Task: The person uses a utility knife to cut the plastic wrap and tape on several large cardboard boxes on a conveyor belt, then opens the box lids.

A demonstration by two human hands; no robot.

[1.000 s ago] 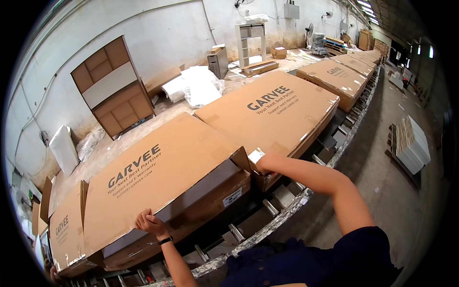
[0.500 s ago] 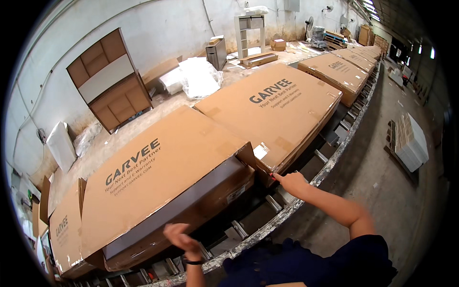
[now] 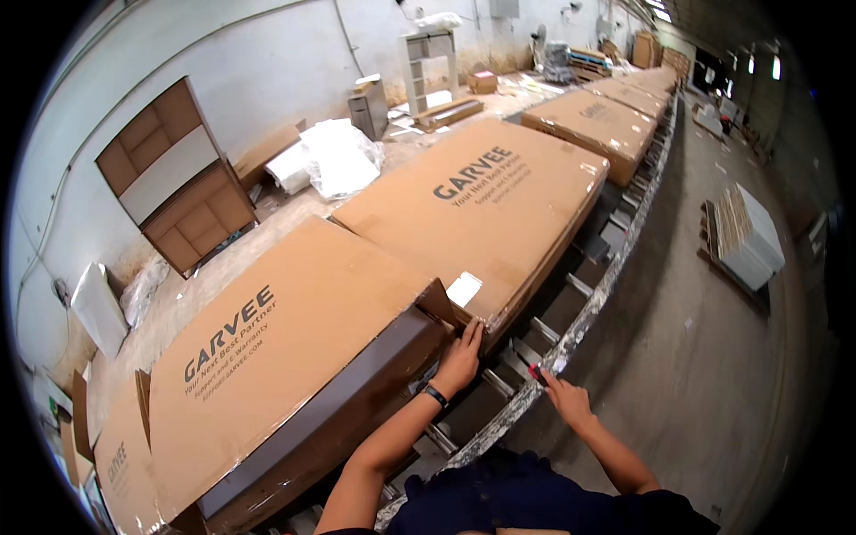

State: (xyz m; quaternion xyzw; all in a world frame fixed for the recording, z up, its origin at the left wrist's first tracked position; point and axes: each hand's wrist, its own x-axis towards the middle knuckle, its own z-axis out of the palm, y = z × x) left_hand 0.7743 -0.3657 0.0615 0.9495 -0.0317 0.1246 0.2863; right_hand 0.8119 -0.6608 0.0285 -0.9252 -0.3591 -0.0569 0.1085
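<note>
My left hand (image 3: 461,357) lies flat, fingers spread, on the near corner of the open carton (image 3: 294,357) — gripping nothing. My right hand (image 3: 564,399) pinches a small red thing (image 3: 538,375), which I can't identify, at the conveyor rail (image 3: 580,325), just right of that carton. A sealed carton (image 3: 486,205) lies beyond.

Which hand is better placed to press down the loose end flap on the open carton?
Probably the left. The left hand already lies flat on the open carton, at the corner just below its raised end flap. The right hand is away at the conveyor rail, gripping something small and red.
</note>
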